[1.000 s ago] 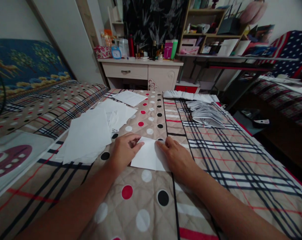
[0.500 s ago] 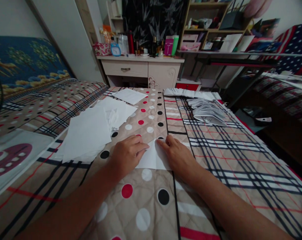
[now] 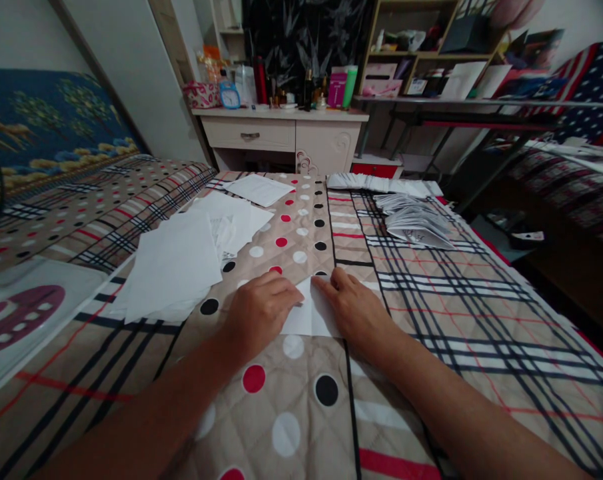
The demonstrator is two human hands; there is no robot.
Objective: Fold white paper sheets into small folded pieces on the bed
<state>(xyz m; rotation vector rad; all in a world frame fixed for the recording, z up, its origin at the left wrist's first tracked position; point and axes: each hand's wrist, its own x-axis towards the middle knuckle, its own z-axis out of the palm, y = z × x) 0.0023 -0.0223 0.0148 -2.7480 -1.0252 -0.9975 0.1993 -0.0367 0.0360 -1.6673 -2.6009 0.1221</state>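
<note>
Between my hands a small white sheet of paper (image 3: 308, 313) lies on the bedspread, with a crease down its middle and slanted upper edges. My left hand (image 3: 264, 307) is closed on the paper's left side, thumb and fingers pressed together. My right hand (image 3: 354, 303) lies over its right side, fingers bent and fingertips pressed on the upper edge near the crease. The paper's outer corners are hidden under both hands. Left of my left hand is a loose pile of white paper sheets (image 3: 174, 267).
Another white sheet (image 3: 260, 190) lies beyond the pile. At the right are a fanned stack of folded papers (image 3: 414, 223) and a long row of folded papers (image 3: 384, 185). A clear plastic bag (image 3: 31, 313) lies at left. A white dresser (image 3: 248, 133) stands behind the bed.
My left hand has slid slightly right along the paper toward the crease, with its fingers closer together. The right hand stays nearly in place.
</note>
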